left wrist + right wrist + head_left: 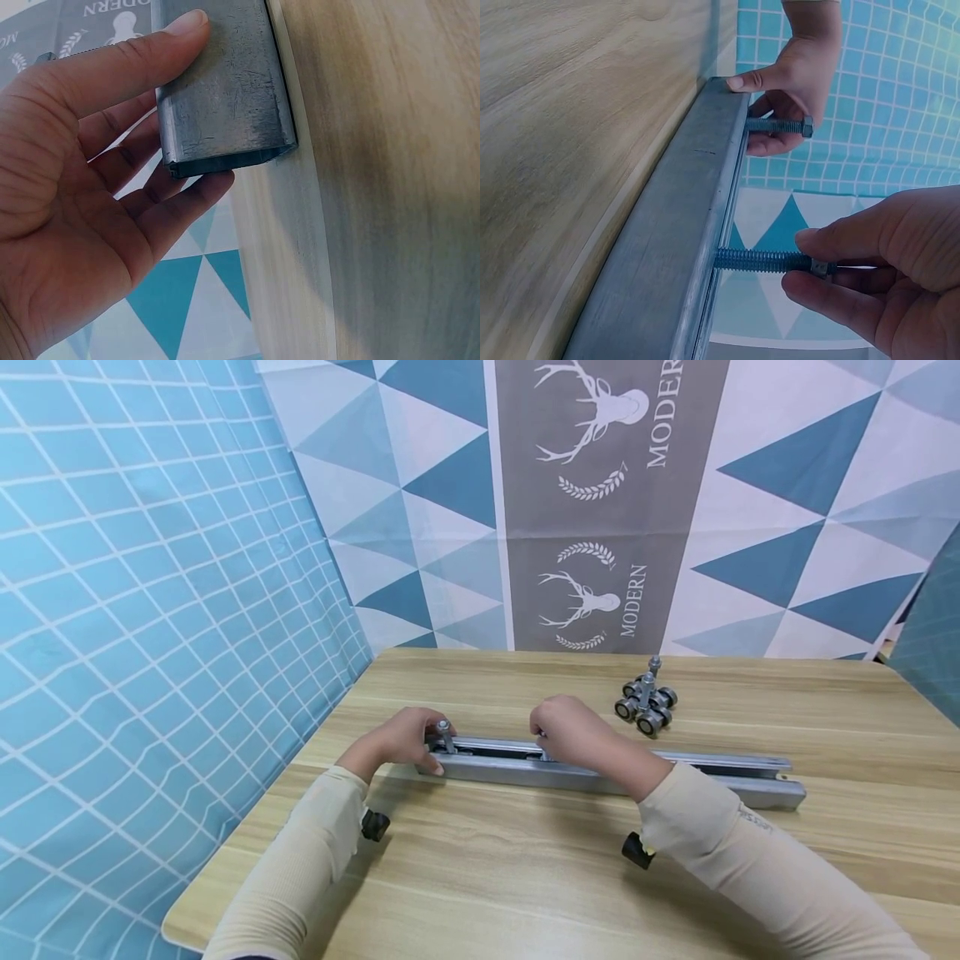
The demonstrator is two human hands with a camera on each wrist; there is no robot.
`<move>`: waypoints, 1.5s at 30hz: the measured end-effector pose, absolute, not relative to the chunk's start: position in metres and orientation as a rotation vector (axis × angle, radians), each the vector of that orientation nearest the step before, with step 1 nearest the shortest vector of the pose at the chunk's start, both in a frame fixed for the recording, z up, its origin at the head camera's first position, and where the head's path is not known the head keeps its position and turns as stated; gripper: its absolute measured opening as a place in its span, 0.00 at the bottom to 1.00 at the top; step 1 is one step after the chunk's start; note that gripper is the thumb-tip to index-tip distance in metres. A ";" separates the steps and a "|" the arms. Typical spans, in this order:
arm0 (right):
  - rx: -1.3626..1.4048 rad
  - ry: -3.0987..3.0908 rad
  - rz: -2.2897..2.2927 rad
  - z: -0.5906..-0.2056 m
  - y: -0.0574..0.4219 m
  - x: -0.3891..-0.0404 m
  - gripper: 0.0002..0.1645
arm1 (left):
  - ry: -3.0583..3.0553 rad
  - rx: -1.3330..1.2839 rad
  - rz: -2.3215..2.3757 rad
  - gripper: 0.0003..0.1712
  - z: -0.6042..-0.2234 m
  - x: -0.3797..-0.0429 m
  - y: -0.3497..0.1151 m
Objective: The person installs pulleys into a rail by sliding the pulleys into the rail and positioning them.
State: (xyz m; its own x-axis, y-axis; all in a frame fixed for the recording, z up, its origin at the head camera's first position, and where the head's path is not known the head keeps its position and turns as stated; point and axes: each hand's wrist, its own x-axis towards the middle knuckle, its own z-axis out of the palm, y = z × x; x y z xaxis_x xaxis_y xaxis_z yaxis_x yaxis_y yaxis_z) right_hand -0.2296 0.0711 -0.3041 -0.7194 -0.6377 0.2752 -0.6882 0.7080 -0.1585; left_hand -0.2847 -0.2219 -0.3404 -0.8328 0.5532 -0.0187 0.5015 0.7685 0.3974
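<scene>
The head view shows a long metal rail (517,771) lying on the wooden table (480,877), with an open slot along its top. The left hand (405,739) grips the rail at its left end. In the left wrist view, the thumb lies on one side of the rail, and a fingertip touches the edge of its end. Just by this hand, the first bolt (446,737) sticks up from the slot.

The right hand (573,731) is near the middle of the rail. In the right wrist view, its thumb and a finger pinch the top end of the second bolt (761,260), which also sticks out of the slot.

Behind the rail, near the right hand, some small wheels (649,721) with bolts of their own sit together on the table. A patterned cloth (517,527) hangs at the back.
</scene>
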 end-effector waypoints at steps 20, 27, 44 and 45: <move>1.034 -2.728 0.374 -0.307 0.065 -0.230 0.04 | 2.830 0.858 0.584 0.32 -0.341 -0.285 -0.222; 1.042 -2.712 0.379 -0.307 0.064 -0.231 0.03 | 2.824 0.847 0.595 0.32 -0.342 -0.285 -0.222; 1.090 -2.695 0.353 -0.304 0.063 -0.232 0.06 | 2.834 0.855 0.574 0.32 -0.342 -0.286 -0.222; 1.090 -2.702 0.347 -0.303 0.063 -0.232 0.08 | 2.835 0.853 0.572 0.32 -0.342 -0.286 -0.222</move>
State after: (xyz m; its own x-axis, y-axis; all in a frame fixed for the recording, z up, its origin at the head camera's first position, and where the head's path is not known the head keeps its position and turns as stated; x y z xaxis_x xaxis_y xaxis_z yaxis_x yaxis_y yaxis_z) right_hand -0.2320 0.0633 -0.3031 -0.7054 -0.6527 0.2765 -0.7013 0.6992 -0.1387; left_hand -0.2859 -0.2223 -0.3418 -0.8326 0.5537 -0.0120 0.5057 0.7690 0.3910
